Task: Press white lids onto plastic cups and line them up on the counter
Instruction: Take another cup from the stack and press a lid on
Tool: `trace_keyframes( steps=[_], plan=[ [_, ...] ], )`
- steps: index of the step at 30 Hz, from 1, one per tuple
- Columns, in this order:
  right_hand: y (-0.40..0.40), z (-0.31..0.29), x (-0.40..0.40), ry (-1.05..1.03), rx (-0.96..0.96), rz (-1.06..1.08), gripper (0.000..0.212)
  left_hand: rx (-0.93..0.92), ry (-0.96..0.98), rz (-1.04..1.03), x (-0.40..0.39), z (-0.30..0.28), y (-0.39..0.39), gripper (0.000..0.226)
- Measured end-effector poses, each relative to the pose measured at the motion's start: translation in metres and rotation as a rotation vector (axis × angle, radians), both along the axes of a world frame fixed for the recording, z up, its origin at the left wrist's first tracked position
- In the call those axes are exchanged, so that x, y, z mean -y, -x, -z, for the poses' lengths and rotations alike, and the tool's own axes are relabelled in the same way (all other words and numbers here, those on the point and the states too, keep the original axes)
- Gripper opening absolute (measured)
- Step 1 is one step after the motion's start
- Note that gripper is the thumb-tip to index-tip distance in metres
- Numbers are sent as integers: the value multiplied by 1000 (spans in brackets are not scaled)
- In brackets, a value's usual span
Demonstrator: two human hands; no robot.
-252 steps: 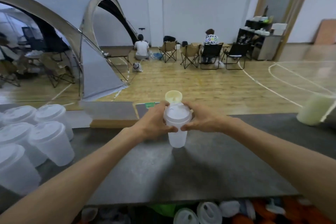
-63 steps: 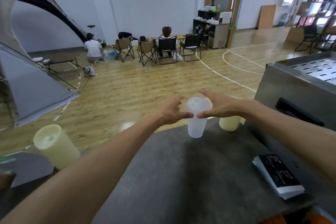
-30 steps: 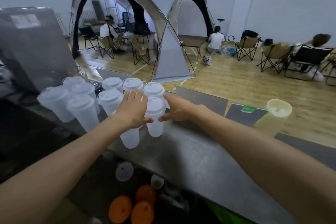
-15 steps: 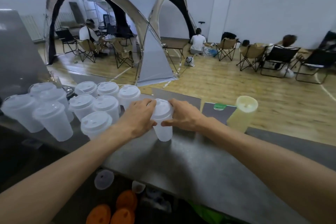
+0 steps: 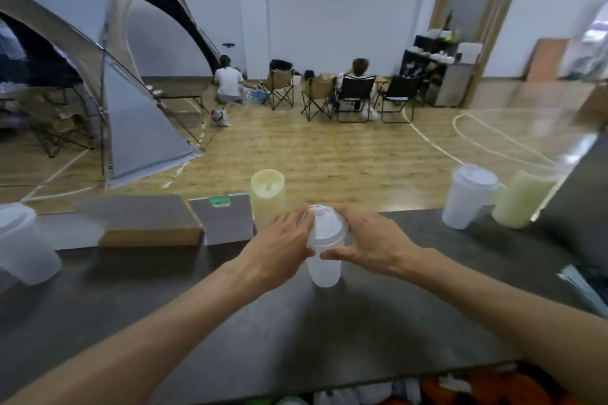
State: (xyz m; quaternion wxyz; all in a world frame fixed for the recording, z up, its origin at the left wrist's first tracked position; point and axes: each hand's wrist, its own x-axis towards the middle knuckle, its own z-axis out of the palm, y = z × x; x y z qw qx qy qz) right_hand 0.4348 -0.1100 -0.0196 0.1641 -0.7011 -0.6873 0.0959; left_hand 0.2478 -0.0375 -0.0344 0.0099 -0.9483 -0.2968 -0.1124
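A translucent plastic cup (image 5: pixel 324 268) with a white lid (image 5: pixel 326 223) is held over the dark grey counter (image 5: pixel 296 332), near its middle. My left hand (image 5: pixel 279 250) grips the cup's rim from the left and my right hand (image 5: pixel 371 243) grips it from the right. Whether the cup's base touches the counter, I cannot tell. Another lidded cup (image 5: pixel 465 196) stands at the far right of the counter. One lidded cup (image 5: pixel 19 243) shows at the left edge, partly cut off.
A pale yellow cup (image 5: pixel 267 197) stands just behind my hands, a second yellow cup (image 5: pixel 523 197) beside the right lidded cup. A wooden block (image 5: pixel 148 223) and a card stand (image 5: pixel 227 220) sit at the back left. A metal machine (image 5: pixel 579 194) and a booklet (image 5: pixel 582 286) are on the right.
My view has swung right, away from the cluster of lidded cups. Both hands have carried the lidded cup along to the middle of the counter.
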Motion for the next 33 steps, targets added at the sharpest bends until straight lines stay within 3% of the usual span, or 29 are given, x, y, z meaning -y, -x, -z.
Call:
trace_keyframes(
  steps=[8, 12, 15, 19, 23, 25, 30, 33],
  plan=[
    [-35, 16, 8, 30, -104, 39, 86, 42, -8, 91, 9, 15, -23, 79],
    [-46, 4, -8, 85, -606, 124, 24, 30, -42, 105, 7, 17, -22, 82],
    [-51, -4, -29, 172, -821, 263, 19, -39, -127, 78, 7, 19, -21, 89],
    [-42, 0, -43, 141, -846, 261, 18, -53, -195, 81, 3, 26, -22, 90],
    [-30, 15, -41, -92, -686, 225, 25, -58, -204, 57, 3, 31, -22, 89],
    [-29, 15, -42, -103, -653, 216, 26, -47, -199, 40, 4, 31, -23, 89],
    [-42, 9, -33, 60, -822, 153, 14, -46, -204, 36, 6, 29, -22, 93],
    [-46, 16, -21, 90, -933, 94, 19, -15, -173, 35, 4, 33, -23, 96]
  ],
)
